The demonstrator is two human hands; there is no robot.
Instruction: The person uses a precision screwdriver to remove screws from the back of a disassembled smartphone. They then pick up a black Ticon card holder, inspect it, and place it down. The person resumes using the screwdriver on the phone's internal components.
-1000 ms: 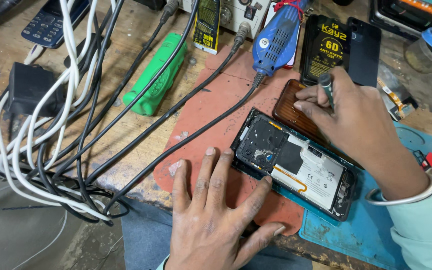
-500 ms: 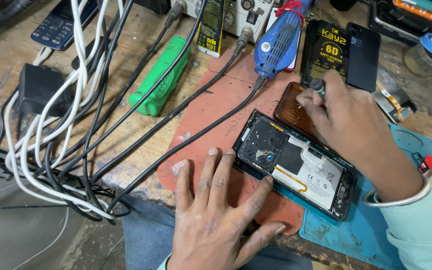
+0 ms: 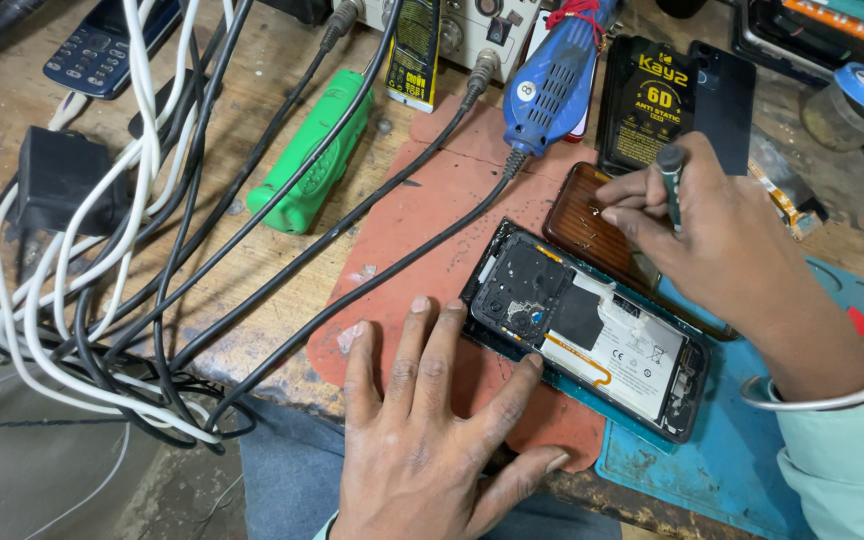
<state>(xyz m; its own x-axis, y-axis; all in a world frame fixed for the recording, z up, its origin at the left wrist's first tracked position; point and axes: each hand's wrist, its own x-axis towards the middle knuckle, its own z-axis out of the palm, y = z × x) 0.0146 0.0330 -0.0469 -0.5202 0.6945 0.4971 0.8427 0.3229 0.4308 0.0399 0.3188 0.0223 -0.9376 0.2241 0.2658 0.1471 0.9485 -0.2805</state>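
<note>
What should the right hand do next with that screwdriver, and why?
Probably bring the screwdriver tip down onto the opened phone. The right hand holds it over the brown back cover, off the phone, while the left hand lies flat on the red mat, fingertips against the phone's edge.

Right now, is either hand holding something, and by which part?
The right hand holds a small screwdriver by its shaft, just under the cap. The left hand holds nothing; it rests flat beside the opened phone.
</note>
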